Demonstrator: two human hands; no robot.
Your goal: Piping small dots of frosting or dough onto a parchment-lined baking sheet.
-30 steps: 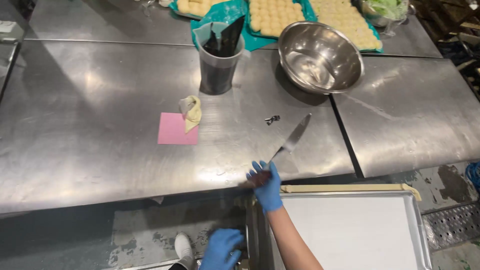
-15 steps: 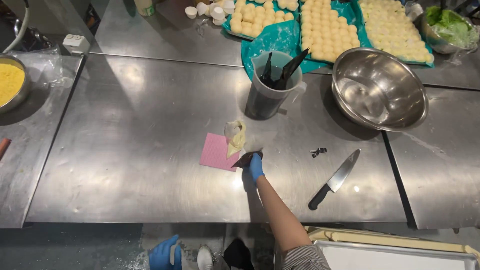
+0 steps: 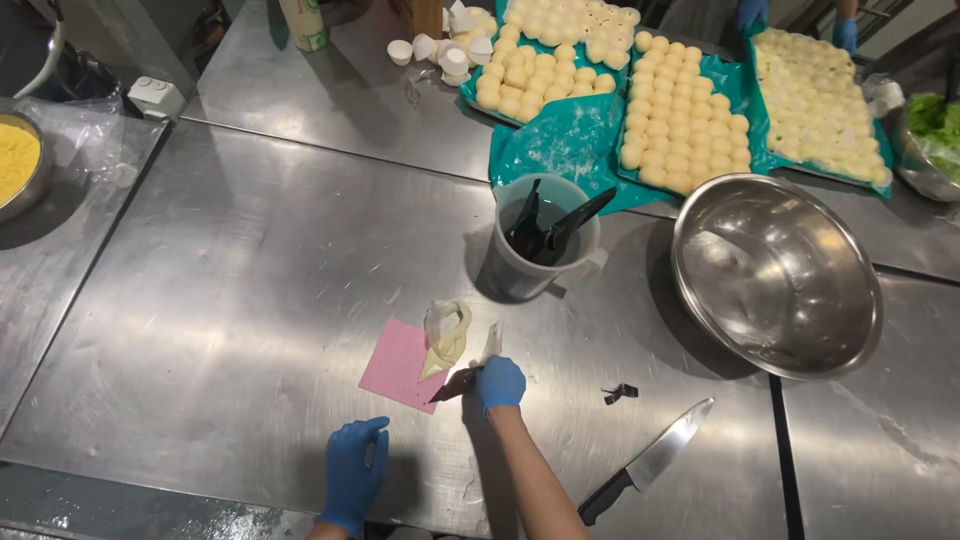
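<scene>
A tall round carton stands at the far edge of the steel table, near the top of the view. It is cream with a green band and a little red on it. Only its lower part shows. It stands just left of some small white paper cups

A clear plastic bag lies at the far left, under a metal bowl of yellow crumbs. The bag is crinkly and see-through

There are no signs and no screens in view
</scene>
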